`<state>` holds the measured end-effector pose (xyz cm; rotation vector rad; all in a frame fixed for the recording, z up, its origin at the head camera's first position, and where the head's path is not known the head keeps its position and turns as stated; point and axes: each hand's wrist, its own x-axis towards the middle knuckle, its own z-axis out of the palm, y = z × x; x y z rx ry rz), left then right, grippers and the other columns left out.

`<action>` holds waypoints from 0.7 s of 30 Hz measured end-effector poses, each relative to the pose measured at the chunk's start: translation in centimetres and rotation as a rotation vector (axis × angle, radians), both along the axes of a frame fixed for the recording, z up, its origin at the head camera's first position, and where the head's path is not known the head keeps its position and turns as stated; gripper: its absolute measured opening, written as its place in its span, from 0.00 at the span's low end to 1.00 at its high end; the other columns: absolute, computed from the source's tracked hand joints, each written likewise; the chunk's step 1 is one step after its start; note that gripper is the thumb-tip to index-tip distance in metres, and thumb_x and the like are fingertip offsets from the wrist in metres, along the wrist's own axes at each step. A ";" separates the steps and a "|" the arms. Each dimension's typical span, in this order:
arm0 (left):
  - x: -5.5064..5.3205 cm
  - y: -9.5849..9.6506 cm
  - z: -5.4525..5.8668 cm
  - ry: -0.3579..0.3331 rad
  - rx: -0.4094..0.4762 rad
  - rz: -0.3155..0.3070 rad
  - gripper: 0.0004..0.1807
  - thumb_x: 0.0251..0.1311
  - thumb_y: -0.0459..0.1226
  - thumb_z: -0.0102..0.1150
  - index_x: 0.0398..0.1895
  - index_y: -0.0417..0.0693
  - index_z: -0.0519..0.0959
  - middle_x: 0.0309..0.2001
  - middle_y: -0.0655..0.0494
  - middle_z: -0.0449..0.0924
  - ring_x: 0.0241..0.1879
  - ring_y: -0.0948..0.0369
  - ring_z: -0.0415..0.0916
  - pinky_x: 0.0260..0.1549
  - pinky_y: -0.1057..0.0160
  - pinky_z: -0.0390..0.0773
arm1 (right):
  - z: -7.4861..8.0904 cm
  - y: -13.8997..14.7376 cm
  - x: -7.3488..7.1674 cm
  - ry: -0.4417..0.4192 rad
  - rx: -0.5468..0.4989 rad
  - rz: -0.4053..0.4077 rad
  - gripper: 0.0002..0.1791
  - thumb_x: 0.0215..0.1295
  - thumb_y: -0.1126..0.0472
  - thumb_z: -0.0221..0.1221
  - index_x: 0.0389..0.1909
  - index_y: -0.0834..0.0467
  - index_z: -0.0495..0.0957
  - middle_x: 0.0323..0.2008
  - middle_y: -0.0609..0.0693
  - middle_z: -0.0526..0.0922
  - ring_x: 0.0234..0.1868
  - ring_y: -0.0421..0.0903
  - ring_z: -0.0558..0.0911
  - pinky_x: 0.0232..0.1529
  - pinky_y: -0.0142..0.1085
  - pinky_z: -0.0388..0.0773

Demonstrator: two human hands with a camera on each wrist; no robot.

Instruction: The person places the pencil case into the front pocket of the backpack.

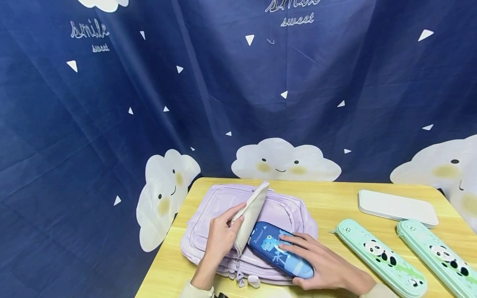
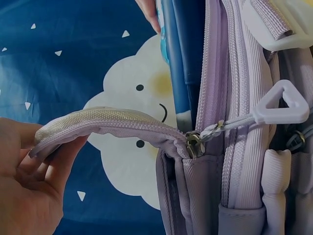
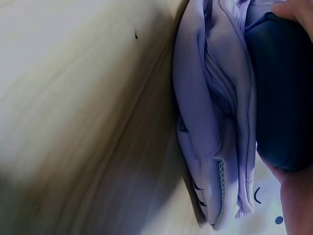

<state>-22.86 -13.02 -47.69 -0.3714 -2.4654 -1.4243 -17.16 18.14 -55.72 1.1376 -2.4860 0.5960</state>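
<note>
A pale purple backpack point(image 1: 221, 203) lies flat on the table. My left hand point(image 1: 221, 234) pinches the edge of its unzipped front pocket flap point(image 1: 253, 211), which is lifted and shows a cream lining. In the left wrist view the flap point(image 2: 107, 120) bends up from the zipper, beside a white triangular zipper pull point(image 2: 282, 105). With my right hand point(image 1: 322, 263) I hold a blue dinosaur pencil case point(image 1: 267, 244), fingers over its top and thumb at its near end. The case lies tilted over the backpack, its far end at the pocket opening under the flap.
Two mint green panda pencil cases point(image 1: 380, 256) point(image 1: 441, 254) lie to the right on the wooden table point(image 1: 328, 198). Behind them is a white flat case point(image 1: 396, 205). A dark blue cloud-print curtain point(image 1: 208, 91) hangs along the back and left.
</note>
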 end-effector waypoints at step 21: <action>-0.1 0.1 -0.2 -0.015 0.010 -0.008 0.23 0.70 0.32 0.70 0.63 0.65 0.89 0.58 0.52 0.91 0.44 0.62 0.87 0.40 0.68 0.88 | -0.4 -1.4 1.1 0.046 0.008 -0.190 0.50 0.59 0.24 0.71 0.79 0.40 0.74 0.79 0.48 0.75 0.72 0.52 0.79 0.59 0.55 0.87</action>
